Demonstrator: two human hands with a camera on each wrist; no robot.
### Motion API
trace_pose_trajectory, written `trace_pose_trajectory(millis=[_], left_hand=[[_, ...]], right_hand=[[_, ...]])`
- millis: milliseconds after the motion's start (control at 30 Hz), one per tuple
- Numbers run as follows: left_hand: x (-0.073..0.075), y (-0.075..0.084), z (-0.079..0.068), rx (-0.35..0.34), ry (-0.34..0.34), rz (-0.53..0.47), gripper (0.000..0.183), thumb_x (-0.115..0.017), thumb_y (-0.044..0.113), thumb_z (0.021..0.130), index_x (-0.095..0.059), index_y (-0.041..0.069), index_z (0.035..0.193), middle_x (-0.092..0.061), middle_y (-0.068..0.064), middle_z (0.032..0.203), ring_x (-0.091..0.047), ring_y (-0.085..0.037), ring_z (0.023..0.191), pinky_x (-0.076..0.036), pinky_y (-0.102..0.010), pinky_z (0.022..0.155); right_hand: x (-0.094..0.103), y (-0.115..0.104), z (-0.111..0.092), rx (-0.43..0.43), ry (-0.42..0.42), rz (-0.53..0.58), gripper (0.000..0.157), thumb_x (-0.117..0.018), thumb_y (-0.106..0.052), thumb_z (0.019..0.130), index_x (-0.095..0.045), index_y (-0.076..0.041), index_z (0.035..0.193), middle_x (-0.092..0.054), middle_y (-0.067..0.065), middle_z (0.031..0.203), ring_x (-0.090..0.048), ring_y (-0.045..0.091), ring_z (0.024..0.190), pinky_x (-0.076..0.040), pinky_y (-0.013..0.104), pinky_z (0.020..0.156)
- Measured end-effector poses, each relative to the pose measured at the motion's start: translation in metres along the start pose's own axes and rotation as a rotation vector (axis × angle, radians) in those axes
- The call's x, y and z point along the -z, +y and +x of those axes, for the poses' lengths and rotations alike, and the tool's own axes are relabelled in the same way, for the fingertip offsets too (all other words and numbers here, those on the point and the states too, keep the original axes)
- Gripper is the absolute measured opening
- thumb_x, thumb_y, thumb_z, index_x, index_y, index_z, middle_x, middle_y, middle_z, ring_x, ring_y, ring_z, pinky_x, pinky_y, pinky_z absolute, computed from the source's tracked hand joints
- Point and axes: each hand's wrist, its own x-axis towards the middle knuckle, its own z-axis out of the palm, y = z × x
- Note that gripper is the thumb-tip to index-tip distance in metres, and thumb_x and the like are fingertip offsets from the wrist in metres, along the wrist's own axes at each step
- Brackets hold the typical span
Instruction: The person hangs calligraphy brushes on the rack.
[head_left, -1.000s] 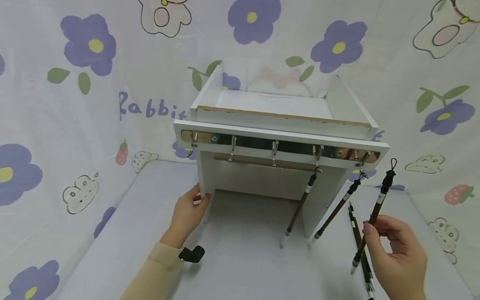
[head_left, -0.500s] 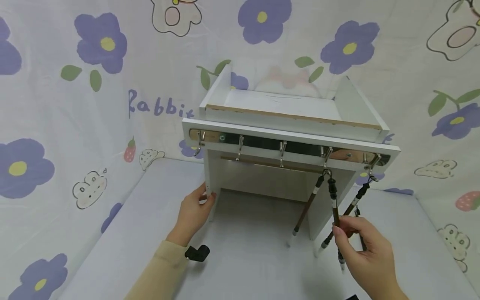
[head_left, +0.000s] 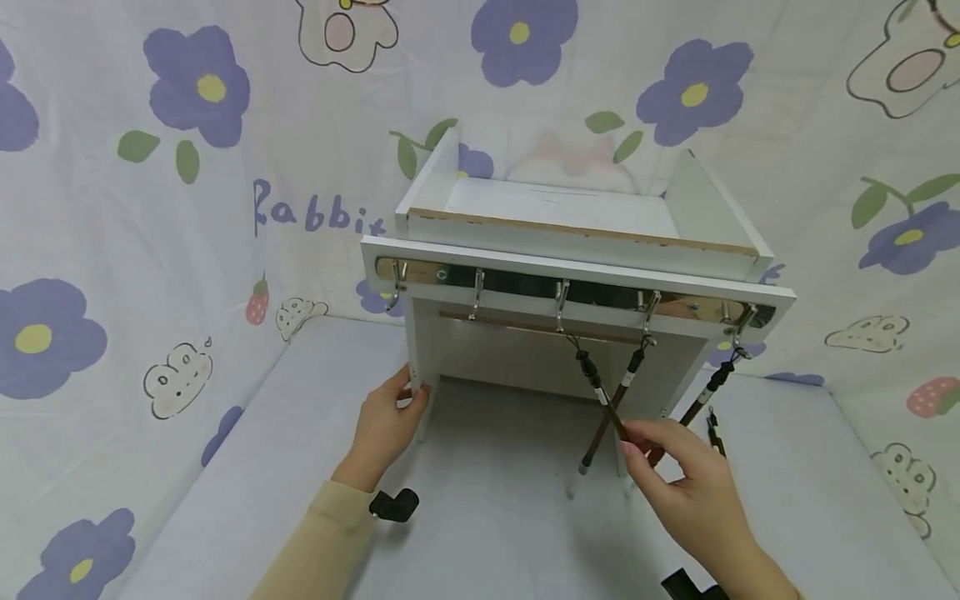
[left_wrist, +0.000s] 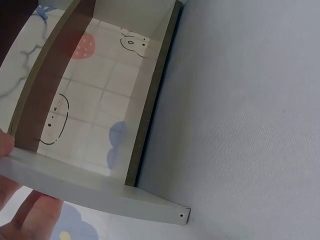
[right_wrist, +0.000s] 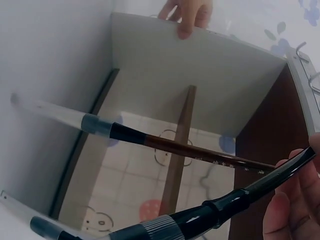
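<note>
My right hand pinches a calligraphy brush by its dark handle, with the hanging loop pointing up. That loop sits right at the lower tip of the middle hook. In the right wrist view the brush slants across close to the camera. My left hand grips the front edge of the left side panel of a white wooden shelf, thumb on the inner face. Two more brushes hang from hooks: one brush on the fourth hook, another brush on the rightmost.
A metal strip with several hooks runs along the shelf's front; the left hook and second hook hold nothing. Another brush lies on the white tabletop, right of the shelf. A patterned cloth hangs behind.
My right hand has carried the brush leftward from beside the shelf, past the two hanging brushes, up to the middle hook. My left hand has kept its grip on the panel.
</note>
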Motion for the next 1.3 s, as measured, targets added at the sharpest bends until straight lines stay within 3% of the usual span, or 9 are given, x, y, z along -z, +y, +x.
trace_pose_trajectory(millis=[333,1000,1300], left_hand=[[0.0000,0.0004,-0.0001,-0.005,-0.008,-0.003,0.051,-0.056,0.031,0.099,-0.043,0.021,0.148,-0.056,-0.010,0.135,-0.060,-0.029,0.112,-0.057,-0.042,0.079],[0.0003,0.0031,-0.0002,0.017,-0.012,0.003,0.051,-0.056,0.031,0.098,-0.043,0.022,0.147,-0.056,-0.010,0.134,-0.060,-0.028,0.112,-0.057,-0.041,0.079],[-0.0014,0.0006,0.0008,-0.006,0.008,0.010,0.050,-0.056,0.028,0.098,-0.045,0.022,0.146,-0.057,-0.011,0.133,-0.061,-0.029,0.111,-0.057,-0.042,0.077]], right_hand=[[-0.0029,-0.0013,0.0040,-0.086,-0.083,-0.023,0.031,-0.073,0.002,0.083,-0.070,-0.011,0.110,-0.066,-0.008,0.095,-0.057,0.007,0.082,-0.047,0.014,0.066],[-0.0057,-0.0024,0.0075,-0.078,-0.066,-0.055,0.030,-0.073,0.001,0.083,-0.070,-0.013,0.109,-0.065,-0.011,0.094,-0.056,0.004,0.081,-0.048,0.015,0.066],[-0.0053,-0.0066,0.0080,-0.088,-0.052,-0.057,0.028,-0.074,-0.001,0.084,-0.070,-0.014,0.109,-0.064,-0.011,0.091,-0.055,0.004,0.079,-0.044,0.014,0.050]])
